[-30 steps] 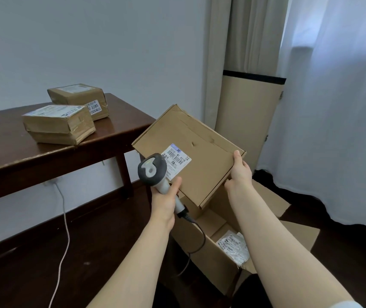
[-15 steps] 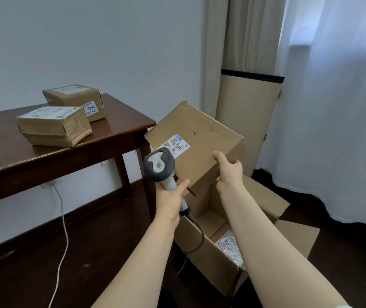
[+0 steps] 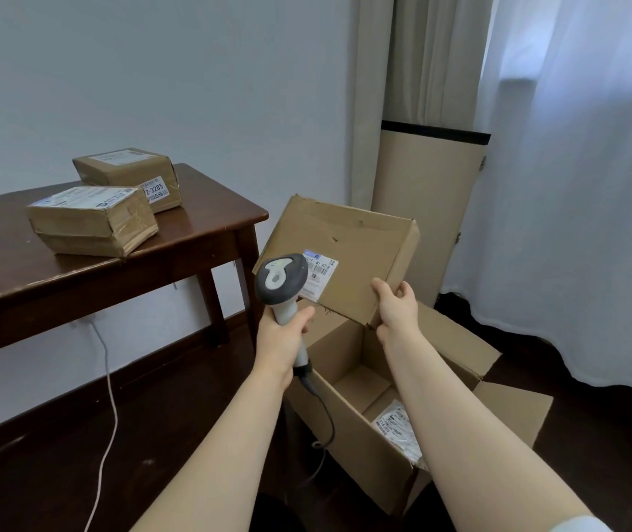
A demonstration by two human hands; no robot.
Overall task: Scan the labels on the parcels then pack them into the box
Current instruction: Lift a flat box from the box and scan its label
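My right hand [image 3: 397,312] grips the near corner of a flat cardboard parcel [image 3: 349,247], tilted above the open cardboard box [image 3: 349,428] on the floor. A white label [image 3: 322,278] shows on the parcel's face. My left hand [image 3: 282,335] holds a grey and white barcode scanner [image 3: 280,282] by its handle, its head just in front of that label. Inside the box lies another parcel with a white label [image 3: 399,431], partly hidden by my right forearm. Two taped brown parcels [image 3: 91,220] [image 3: 130,174] rest on the dark wooden table [image 3: 199,228] at the left.
The scanner's cable [image 3: 324,412] hangs down by the box's left wall. A white cord [image 3: 109,397] runs along the dark floor under the table. Behind the box stand a beige panel [image 3: 422,209] and white curtains [image 3: 575,186].
The parcel has come down and away from me, now lower over the open box. My right hand shifted to its near corner. The scanner stayed close to the label.
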